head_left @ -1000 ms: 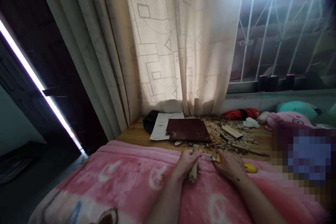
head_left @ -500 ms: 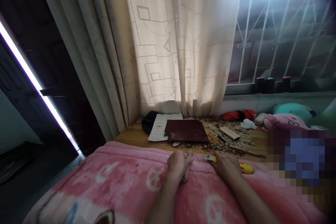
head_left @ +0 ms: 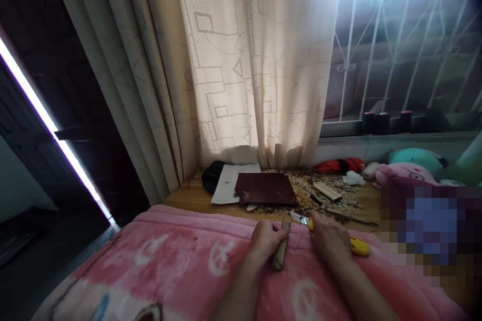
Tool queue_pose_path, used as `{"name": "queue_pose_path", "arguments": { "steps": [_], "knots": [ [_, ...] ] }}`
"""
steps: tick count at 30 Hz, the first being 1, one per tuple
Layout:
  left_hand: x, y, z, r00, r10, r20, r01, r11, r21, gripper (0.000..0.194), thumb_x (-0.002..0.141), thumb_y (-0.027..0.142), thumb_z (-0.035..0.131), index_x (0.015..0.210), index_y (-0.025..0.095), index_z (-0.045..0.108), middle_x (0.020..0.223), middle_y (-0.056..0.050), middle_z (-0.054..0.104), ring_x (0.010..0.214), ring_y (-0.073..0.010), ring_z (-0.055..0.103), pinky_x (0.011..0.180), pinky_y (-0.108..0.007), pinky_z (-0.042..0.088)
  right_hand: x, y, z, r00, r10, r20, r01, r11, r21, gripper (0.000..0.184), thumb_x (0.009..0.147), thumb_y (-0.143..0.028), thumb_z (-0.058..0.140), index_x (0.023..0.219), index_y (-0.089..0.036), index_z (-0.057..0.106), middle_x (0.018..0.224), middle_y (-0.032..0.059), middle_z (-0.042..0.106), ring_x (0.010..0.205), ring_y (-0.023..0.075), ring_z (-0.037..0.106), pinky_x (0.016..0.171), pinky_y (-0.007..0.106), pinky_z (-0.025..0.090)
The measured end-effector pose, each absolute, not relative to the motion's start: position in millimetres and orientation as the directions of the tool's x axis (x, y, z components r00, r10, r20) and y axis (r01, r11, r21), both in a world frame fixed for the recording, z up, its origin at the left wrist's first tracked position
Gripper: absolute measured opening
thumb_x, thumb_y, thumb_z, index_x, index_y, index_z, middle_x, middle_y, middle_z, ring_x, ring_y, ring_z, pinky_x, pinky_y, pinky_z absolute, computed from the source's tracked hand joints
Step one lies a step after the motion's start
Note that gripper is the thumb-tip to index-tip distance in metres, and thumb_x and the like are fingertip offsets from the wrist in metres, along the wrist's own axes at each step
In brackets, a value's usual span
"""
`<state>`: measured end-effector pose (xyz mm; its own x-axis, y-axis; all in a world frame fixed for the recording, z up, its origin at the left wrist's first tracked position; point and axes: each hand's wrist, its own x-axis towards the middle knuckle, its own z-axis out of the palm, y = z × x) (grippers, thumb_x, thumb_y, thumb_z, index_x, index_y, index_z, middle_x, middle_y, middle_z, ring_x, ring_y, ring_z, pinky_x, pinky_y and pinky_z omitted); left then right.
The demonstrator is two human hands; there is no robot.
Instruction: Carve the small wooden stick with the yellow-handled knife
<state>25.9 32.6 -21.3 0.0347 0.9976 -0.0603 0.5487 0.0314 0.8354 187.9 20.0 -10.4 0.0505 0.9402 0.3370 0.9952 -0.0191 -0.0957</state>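
Brown stick: (head_left: 279, 255) pinched in my left hand (head_left: 264, 238), thumb across its upper part, the far end just past the thumb and the near end jutting out below, tilted over the blanket.
Left fingers: curled in and closed on the stick, which lies along their right side; the fingertips behind it are hidden, so I cannot tell how they sit.
Yellow knife: (head_left: 360, 247) wrapped in my right hand (head_left: 330, 236), fingers bent together round the handle, its butt showing behind my palm.
Blade: (head_left: 299, 218) points left, its tip near the stick's far end; I cannot tell whether they touch.
Pink blanket: (head_left: 181, 253) spread under both my forearms.
Wooden table: (head_left: 199, 194) beyond it, bearing shavings (head_left: 348, 194), a maroon board (head_left: 265, 188) overlapping white paper (head_left: 225, 188), and a pale block (head_left: 327, 191).
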Motion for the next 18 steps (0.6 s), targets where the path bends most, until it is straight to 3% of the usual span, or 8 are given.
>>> {"name": "queue_pose_path", "arguments": {
  "steps": [4, 8, 13, 18],
  "knots": [
    [26, 27, -14, -0.06, 0.996, 0.06, 0.747, 0.005, 0.665, 0.036, 0.057, 0.052, 0.048, 0.052, 0.017, 0.055, 0.052, -0.001, 0.052, 0.051, -0.01, 0.044, 0.046, -0.019, 0.022, 185, 21, -12, 0.031, 0.949, 0.315, 0.995, 0.0, -0.098, 0.015, 0.068, -0.018, 0.038, 0.078, -0.02, 0.048, 0.074, 0.0039, 0.054, 0.075, 0.0156, 0.048, 0.062, 0.025, 0.027],
    [19, 30, -3, -0.181, 0.968, 0.177, 0.672, -0.01, 0.74, 0.034, 0.063, 0.05, 0.043, 0.072, 0.02, 0.056, 0.064, -0.002, 0.057, 0.061, -0.0127, 0.049, 0.054, -0.02, 0.028, 185, 22, -18, 0.01, 0.95, 0.312, 0.993, 0.027, -0.116, 0.018, 0.067, -0.019, 0.038, 0.082, -0.021, 0.048, 0.074, 0.0033, 0.055, 0.075, 0.0155, 0.047, 0.063, 0.025, 0.026],
    [6, 42, 14, -0.135, 0.977, 0.166, 0.233, -0.131, 0.964, 0.044, 0.072, 0.05, 0.028, 0.091, 0.019, 0.053, 0.093, -0.004, 0.056, 0.088, -0.0138, 0.048, 0.074, -0.023, 0.032, 186, 23, -23, 0.005, 0.965, 0.262, 0.993, 0.027, -0.119, 0.018, 0.068, -0.024, 0.038, 0.082, -0.021, 0.048, 0.075, 0.0034, 0.055, 0.073, 0.0161, 0.048, 0.061, 0.025, 0.026],
    [6, 39, 36, -0.005, 0.992, 0.126, -0.182, -0.124, 0.975, 0.05, 0.076, 0.048, 0.019, 0.105, 0.018, 0.047, 0.11, -0.004, 0.046, 0.107, -0.0135, 0.035, 0.093, -0.028, 0.016, 186, 27, -26, 0.018, 0.973, 0.23, 0.992, 0.011, -0.124, 0.017, 0.07, -0.027, 0.036, 0.079, -0.021, 0.049, 0.076, 0.0034, 0.056, 0.073, 0.0162, 0.049, 0.061, 0.026, 0.027]
  ]
}}
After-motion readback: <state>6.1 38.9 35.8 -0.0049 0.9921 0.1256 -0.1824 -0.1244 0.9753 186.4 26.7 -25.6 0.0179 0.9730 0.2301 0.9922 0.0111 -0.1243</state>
